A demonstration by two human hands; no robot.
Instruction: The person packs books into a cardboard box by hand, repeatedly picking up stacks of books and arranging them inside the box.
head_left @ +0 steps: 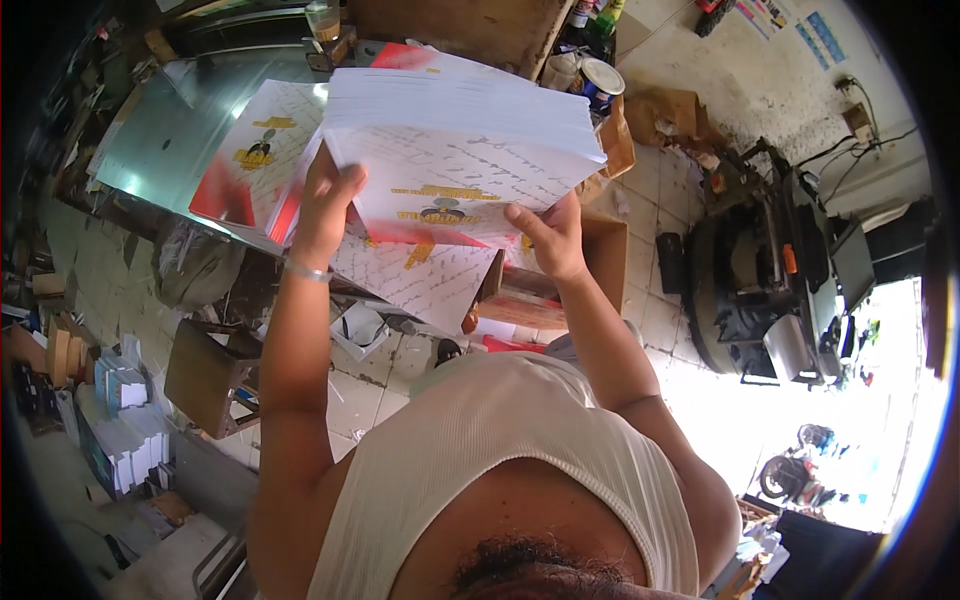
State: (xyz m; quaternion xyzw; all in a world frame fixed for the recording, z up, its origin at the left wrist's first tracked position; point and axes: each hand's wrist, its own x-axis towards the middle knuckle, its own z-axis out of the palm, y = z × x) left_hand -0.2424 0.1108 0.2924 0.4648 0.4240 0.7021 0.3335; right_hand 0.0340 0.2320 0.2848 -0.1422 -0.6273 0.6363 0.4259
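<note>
A thick stack of printed paper sheets (450,165), white with script lettering, a yellow emblem and some red, is held up in front of me. My left hand (325,205) grips its left edge, thumb on the top sheet. At the near right corner my right hand (553,235) holds it too, thumb on top and fingers hidden beneath. Left of the held stack, another pile of the same sheets (255,150) lies on the table. More such sheets (420,275) spread under the held stack, and a red-and-white pile (400,55) shows behind it.
A metal-topped table (160,140) extends to the left. A glass (323,20) stands at the back, and a lidded can (602,80) sits at the back right. Nearer are a cardboard box (600,255) and a brown stool (210,375). A black machine (760,270) occupies the right.
</note>
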